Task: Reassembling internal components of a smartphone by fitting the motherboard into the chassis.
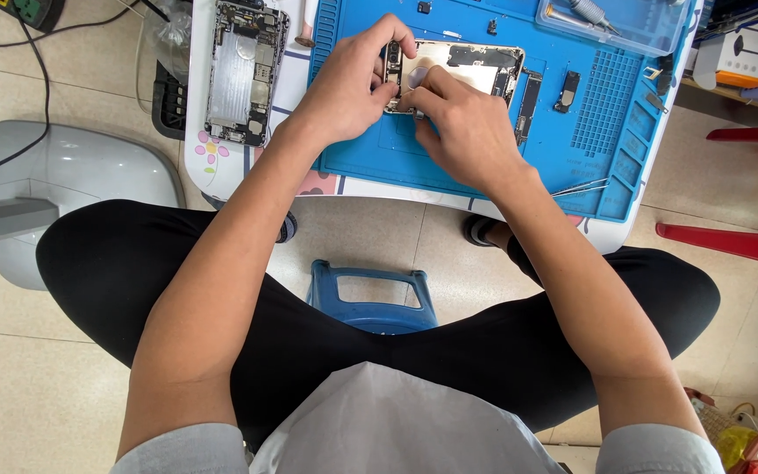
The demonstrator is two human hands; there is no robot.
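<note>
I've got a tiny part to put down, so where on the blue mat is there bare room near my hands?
Bare mat lies along the near edge, below the left hand and right hand. Another patch sits between the small black part and the tweezers. Around the opened phone it is crowded.

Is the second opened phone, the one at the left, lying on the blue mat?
No, the second opened phone lies on the white table, beside the blue mat.
</note>
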